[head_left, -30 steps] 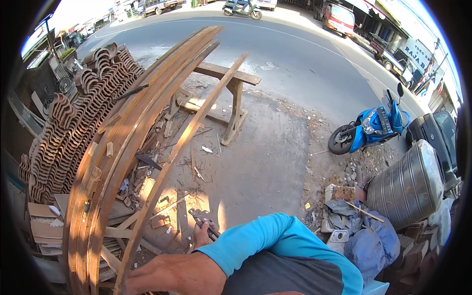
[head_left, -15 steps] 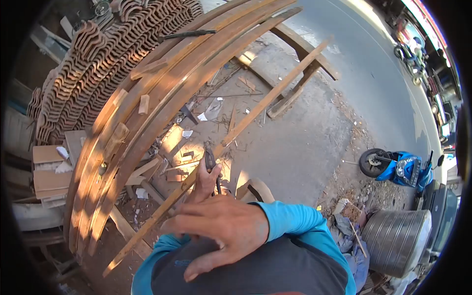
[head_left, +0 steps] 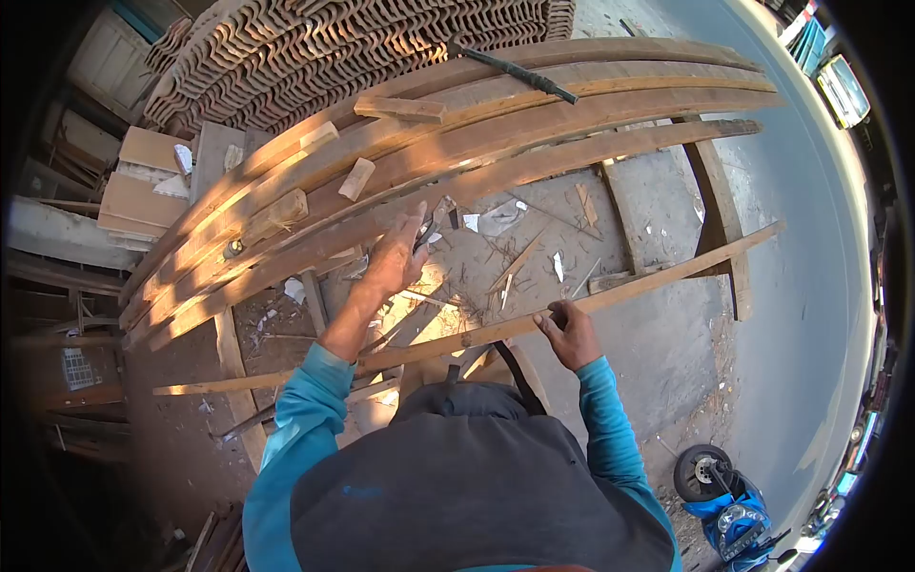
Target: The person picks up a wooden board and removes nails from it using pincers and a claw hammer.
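My left hand [head_left: 393, 259] is closed around a pair of dark pincers [head_left: 425, 230], largely covered by the fingers. It is above the near edge of the long wooden beams [head_left: 496, 176]. Lower down, a long thin wooden strip [head_left: 429, 351] runs crosswise in front of my body. At the strip's near edge, my right hand [head_left: 572, 336] has its fingers curled, with thumb and fingertips on the wood. Short wood blocks [head_left: 356, 179] and a hammer [head_left: 519, 72] with a dark handle lie on top of the beams.
Stacked roof tiles [head_left: 381, 57] stand behind the beams. Cross timbers [head_left: 720, 205] support the beams on the right. Wood scraps and white fragments litter the concrete ground [head_left: 648, 353]. A blue motorcycle [head_left: 729, 510] is at lower right, beside the road [head_left: 801, 286].
My right hand has moved from in front of my chest to the strip, its fingers curling. My left hand, with the pincers, is now near the beams. The view has turned.
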{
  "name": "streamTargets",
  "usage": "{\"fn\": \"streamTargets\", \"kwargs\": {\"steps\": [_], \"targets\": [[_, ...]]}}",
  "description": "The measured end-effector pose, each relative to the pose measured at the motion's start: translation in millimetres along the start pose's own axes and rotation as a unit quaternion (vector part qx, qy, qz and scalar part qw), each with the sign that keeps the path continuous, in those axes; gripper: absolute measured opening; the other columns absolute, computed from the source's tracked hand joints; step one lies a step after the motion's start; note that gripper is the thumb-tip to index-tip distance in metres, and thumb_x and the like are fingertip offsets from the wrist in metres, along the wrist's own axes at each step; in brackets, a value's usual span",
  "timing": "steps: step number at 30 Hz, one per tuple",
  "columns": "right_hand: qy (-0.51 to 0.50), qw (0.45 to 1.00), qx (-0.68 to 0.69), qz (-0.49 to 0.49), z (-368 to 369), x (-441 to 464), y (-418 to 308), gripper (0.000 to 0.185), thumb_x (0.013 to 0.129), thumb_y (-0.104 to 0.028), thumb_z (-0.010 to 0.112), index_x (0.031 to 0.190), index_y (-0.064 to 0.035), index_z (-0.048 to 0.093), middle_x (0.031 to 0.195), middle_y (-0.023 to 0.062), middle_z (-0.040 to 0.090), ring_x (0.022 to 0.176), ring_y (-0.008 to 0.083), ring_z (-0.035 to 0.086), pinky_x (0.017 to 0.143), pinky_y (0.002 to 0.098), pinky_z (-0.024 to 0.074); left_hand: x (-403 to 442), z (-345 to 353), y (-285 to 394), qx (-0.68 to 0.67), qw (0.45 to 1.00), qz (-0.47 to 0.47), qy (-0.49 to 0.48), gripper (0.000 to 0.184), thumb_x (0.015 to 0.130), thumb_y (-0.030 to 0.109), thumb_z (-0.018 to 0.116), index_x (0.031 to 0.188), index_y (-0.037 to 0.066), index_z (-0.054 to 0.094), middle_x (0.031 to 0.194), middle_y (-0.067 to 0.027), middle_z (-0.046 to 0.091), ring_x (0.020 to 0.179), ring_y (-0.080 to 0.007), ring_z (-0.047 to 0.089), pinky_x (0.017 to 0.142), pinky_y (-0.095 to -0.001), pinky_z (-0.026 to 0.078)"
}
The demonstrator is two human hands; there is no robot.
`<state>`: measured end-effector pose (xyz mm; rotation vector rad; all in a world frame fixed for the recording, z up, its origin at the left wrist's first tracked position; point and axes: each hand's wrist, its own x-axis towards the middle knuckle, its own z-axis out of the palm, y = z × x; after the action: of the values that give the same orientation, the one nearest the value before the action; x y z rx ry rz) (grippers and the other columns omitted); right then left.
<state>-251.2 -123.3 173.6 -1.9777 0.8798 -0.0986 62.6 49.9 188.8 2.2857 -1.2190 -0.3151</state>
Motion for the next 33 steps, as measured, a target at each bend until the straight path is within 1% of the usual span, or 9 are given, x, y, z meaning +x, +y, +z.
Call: {"fn": "streamTargets", "kwargs": {"steps": [1,3,6,13,18,22,29,31,33], "targets": [[0.002,1.000,-0.002,-0.002,-12.6,23.6,-9.1,0.048,0.089,-0.036,0.076,0.108,0.0066,0.063,0.087,0.0195,0.070,0.079,0.0259,0.069,0.074,0.0377,0.0545,27.3,-1.2,-2.2,0.072,0.996,0.061,0.004,0.073,0.083,0.007,0.070,0.149,0.007,0.039,0.114,-0.0175,0.055,0.101,-0.0376,0.059,0.085,-0.0474,0.050],[0.034,0.994,-0.033,-0.102,-34.0,71.9,-26.5,0.047,0.088,-0.038,0.075,0.103,0.0047,0.064,0.081,0.0190,0.068,0.075,0.0331,0.068,0.069,0.0414,0.0538,71.3,-6.7,3.6,0.098,0.994,0.057,-0.006,0.071,0.085,0.008,0.068,0.149,0.009,0.040,0.112,-0.0151,0.054,0.106,-0.0368,0.056,0.090,-0.0470,0.048],[0.041,0.988,-0.061,-0.137,-56.1,141.0,-45.4,0.049,0.089,-0.040,0.073,0.107,0.0039,0.064,0.087,0.0196,0.069,0.080,0.0336,0.068,0.072,0.0423,0.0542,138.3,11.2,-35.2,0.279,0.946,0.131,0.103,0.055,0.090,0.014,0.062,0.143,0.008,0.048,0.123,-0.0122,0.054,0.119,-0.0321,0.050,0.099,-0.0468,0.042],[0.199,0.932,-0.158,-0.257,-90.6,280.4,-95.0,0.051,0.087,-0.025,0.071,0.129,-0.0052,0.051,0.118,0.0226,0.055,0.113,0.0406,0.055,0.095,0.0487,0.0474,156.1,51.8,-78.9,0.271,0.939,0.122,0.173,0.044,0.100,0.018,0.050,0.143,0.009,0.053,0.134,-0.0127,0.056,0.124,-0.0306,0.052,0.105,-0.0468,0.037],[0.277,0.901,-0.236,-0.235,-102.4,355.5,-100.3,0.048,0.088,-0.027,0.070,0.126,-0.0055,0.050,0.120,0.0225,0.055,0.115,0.0389,0.055,0.096,0.0491,0.0453,172.3,50.8,-84.9,0.230,0.950,0.094,0.188,0.044,0.094,0.014,0.060,0.138,0.009,0.057,0.131,-0.0116,0.059,0.121,-0.0305,0.054,0.104,-0.0470,0.038],[0.090,0.947,-0.274,-0.140,-92.8,392.0,-105.8,0.041,0.091,-0.032,0.065,0.118,-0.0045,0.052,0.118,0.0216,0.059,0.106,0.0398,0.064,0.090,0.0494,0.0517,162.1,45.2,-64.6,0.204,0.962,0.069,0.165,0.049,0.088,0.019,0.069,0.136,0.013,0.059,0.130,-0.0122,0.058,0.123,-0.0306,0.052,0.104,-0.0492,0.037],[0.023,0.968,-0.245,-0.057,-65.4,433.4,-129.3,0.046,0.089,-0.035,0.068,0.117,0.0000,0.056,0.109,0.0289,0.067,0.105,0.0435,0.064,0.091,0.0488,0.0520,155.6,48.0,-57.0,0.212,0.961,0.053,0.171,0.056,0.085,0.026,0.073,0.138,0.017,0.057,0.136,-0.0163,0.051,0.129,-0.0351,0.045,0.108,-0.0533,0.031],[-0.009,0.976,-0.202,-0.084,-57.2,437.7,-129.5,0.047,0.088,-0.036,0.068,0.116,0.0013,0.059,0.109,0.0276,0.067,0.105,0.0440,0.064,0.092,0.0493,0.0509,156.6,53.3,-61.6,0.207,0.962,0.062,0.169,0.058,0.085,0.027,0.073,0.139,0.018,0.056,0.136,-0.0171,0.050,0.130,-0.0361,0.043,0.109,-0.0546,0.030],[0.045,0.982,-0.142,-0.118,-48.3,432.6,-135.1,0.046,0.088,-0.036,0.068,0.114,0.0006,0.061,0.108,0.0283,0.067,0.104,0.0434,0.064,0.090,0.0506,0.0502,155.9,53.8,-65.2,0.209,0.962,0.053,0.165,0.059,0.084,0.028,0.073,0.140,0.019,0.055,0.136,-0.0166,0.049,0.130,-0.0358,0.043,0.109,-0.0549,0.029]]}}
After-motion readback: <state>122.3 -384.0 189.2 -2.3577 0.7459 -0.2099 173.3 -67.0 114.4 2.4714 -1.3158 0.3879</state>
